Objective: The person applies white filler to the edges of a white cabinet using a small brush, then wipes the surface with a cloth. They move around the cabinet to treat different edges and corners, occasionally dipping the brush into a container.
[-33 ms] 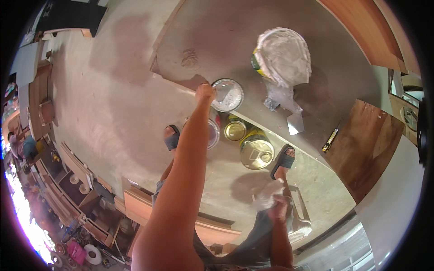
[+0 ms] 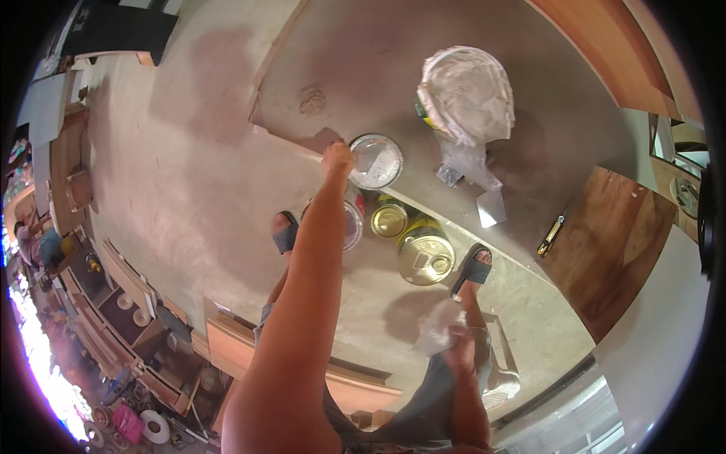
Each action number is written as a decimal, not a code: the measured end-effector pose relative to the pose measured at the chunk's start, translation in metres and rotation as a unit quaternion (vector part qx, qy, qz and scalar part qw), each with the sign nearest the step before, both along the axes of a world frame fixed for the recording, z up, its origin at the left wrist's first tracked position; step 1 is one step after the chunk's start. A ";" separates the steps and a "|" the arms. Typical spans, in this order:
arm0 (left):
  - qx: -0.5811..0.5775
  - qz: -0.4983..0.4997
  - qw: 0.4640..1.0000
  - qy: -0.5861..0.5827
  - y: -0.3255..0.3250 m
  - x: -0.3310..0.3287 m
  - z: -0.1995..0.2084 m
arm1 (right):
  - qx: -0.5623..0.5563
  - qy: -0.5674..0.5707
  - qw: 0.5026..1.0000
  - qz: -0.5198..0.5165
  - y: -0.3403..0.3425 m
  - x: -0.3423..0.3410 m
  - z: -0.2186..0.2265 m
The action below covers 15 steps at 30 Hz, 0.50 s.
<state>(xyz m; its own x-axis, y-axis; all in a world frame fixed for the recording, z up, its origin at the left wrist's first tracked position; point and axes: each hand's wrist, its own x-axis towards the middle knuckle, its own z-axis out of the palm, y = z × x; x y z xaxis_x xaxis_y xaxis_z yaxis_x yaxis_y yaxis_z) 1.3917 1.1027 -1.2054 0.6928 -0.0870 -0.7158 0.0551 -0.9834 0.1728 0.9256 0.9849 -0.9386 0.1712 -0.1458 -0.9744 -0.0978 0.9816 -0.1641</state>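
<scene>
My left arm reaches forward, and my left hand [image 2: 338, 157] is closed at the left rim of an open round can [image 2: 386, 175]. White material lies in this can, with a grey flat patch beside my fingers. Whether the fingers grip only the rim or also a tool, I cannot make out. Near my right knee, my right hand [image 2: 460, 352] is closed on a crumpled whitish plastic sheet [image 2: 437, 327]. Two metal cans with gold-coloured tops, a smaller can [image 2: 389, 221] and a larger can [image 2: 426, 259], stand between my feet. Another can [image 2: 353, 225] is partly behind my left forearm.
A bucket [image 2: 469, 94] lined with whitish sheeting stands on the board [image 2: 363, 68] ahead, crumpled clear plastic [image 2: 467, 168] beside it. A yellow-black utility knife [image 2: 551, 236] lies by a brown wood panel [image 2: 609, 253]. My sandalled feet flank the cans. Wooden furniture parts [image 2: 227, 337] lie at left.
The plastic sheet in my right hand has shifted slightly and shows more sharply. My left hand stays at the can's rim. The whole view has moved a little.
</scene>
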 end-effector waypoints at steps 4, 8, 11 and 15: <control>0.051 0.040 0.992 -0.106 0.011 -0.023 -0.014 | -0.135 -0.123 0.914 0.363 -0.057 0.017 0.009; 0.065 0.053 0.991 -0.106 -0.026 -0.055 0.017 | -0.119 -0.148 0.859 0.475 -0.107 0.003 -0.008; 0.027 0.039 0.979 -0.200 -0.028 -0.064 0.028 | -0.139 -0.125 0.810 0.556 -0.147 -0.006 -0.014; -0.072 0.040 0.963 -0.257 -0.042 -0.062 0.108 | -0.060 -0.078 0.824 0.558 -0.174 -0.034 -0.022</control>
<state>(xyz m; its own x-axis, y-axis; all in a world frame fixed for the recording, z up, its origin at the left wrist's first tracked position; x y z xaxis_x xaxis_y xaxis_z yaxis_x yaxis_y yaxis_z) 1.3300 1.0611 -1.0972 0.9609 -0.0915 -0.2614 0.0007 -0.9431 0.3326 0.8920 0.8110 -0.9605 0.3854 0.0926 -0.9181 -0.8974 0.2690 -0.3496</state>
